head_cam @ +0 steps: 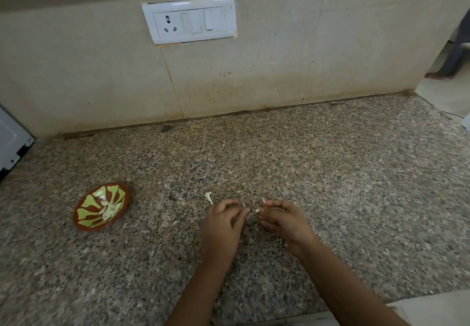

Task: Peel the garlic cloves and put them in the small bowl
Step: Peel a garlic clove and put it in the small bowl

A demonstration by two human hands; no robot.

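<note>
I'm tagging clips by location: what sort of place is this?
Probably a home kitchen: a speckled granite countertop against a beige tiled wall with a white switch-and-socket plate, and a small red-and-green patterned bowl holding peeled garlic cloves.

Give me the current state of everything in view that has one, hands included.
small bowl: upright on the counter, holding cloves
peeled cloves: lying inside the bowl
garlic clove: pinched at the right hand's fingertips
right hand: holds the clove
left hand: fingers curled toward the clove, grip unclear
peel scrap: loose on the counter
wall socket: nothing plugged in
</note>
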